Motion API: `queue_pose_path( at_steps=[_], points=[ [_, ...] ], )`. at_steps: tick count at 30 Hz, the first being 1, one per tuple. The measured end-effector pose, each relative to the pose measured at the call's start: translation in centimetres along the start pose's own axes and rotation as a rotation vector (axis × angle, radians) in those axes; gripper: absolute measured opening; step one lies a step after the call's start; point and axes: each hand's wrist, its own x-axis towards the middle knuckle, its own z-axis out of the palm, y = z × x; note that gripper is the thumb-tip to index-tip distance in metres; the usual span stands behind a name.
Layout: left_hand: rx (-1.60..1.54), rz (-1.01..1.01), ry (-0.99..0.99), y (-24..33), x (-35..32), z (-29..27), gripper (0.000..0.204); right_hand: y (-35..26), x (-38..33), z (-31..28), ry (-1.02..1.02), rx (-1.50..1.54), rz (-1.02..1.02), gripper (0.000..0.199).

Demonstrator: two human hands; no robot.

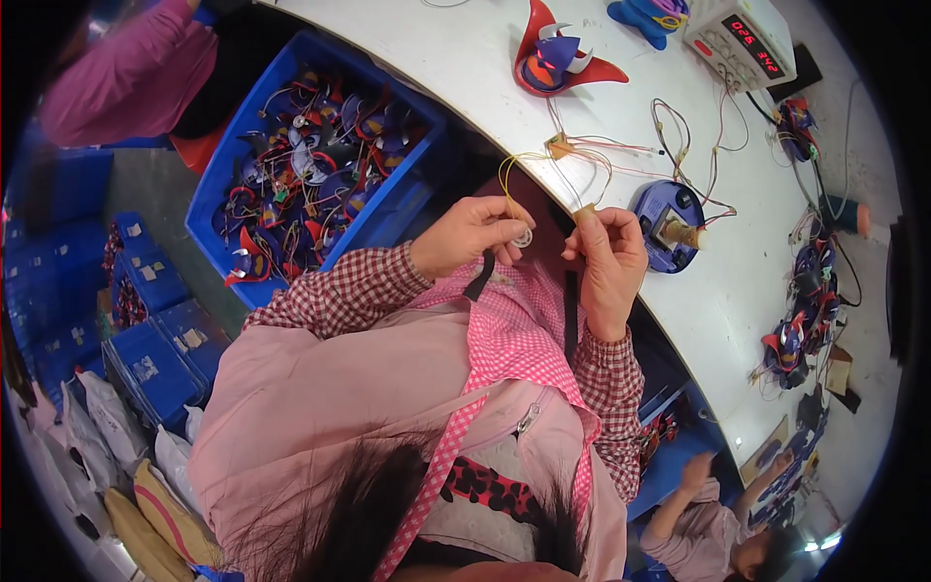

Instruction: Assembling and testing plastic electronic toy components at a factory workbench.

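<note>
A white worktable (737, 310) curves above a grey floor (145, 194).

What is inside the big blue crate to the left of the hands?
The blue crate holds a heap of red and dark blue toy parts with loose wires. The heap covers the crate's bottom and any lower layers.

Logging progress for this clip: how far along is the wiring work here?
Done: one red-and-blue toy shell sits on the white table. In hand: left hand pinches a small round part, right hand a wired piece. Left: a blue bin full of wired shells.
</note>
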Motion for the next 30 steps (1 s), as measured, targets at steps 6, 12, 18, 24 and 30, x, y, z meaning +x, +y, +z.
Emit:
queue_pose_path(
  at_steps=[6,12,18,24,30],
  points=[
    [-0.091,0.01,-0.045,0.3,0.7,0.4,0.02,0.3,-0.5,-0.3,-0.029,-0.009,0.02,0.018],
    [-0.186,-0.025,-0.035,0.3,1.1,0.6,0.02,1.0,-0.7,-0.2,-0.051,-0.116,-0.025,0.02],
    [-0.139,-0.006,-0.045,0.6,2.0,0.5,0.019,1.4,-0.9,-0.2,-0.063,-0.213,-0.102,0.019],
    [-0.127,-0.003,-0.058,1.1,2.2,0.9,0.017,2.0,-1.2,-0.7,-0.043,-0.301,-0.183,0.019],
    [-0.112,-0.011,-0.092,1.4,2.6,0.7,0.017,2.2,-1.0,-1.2,-0.069,-0.405,-0.253,0.018]
  ],
)
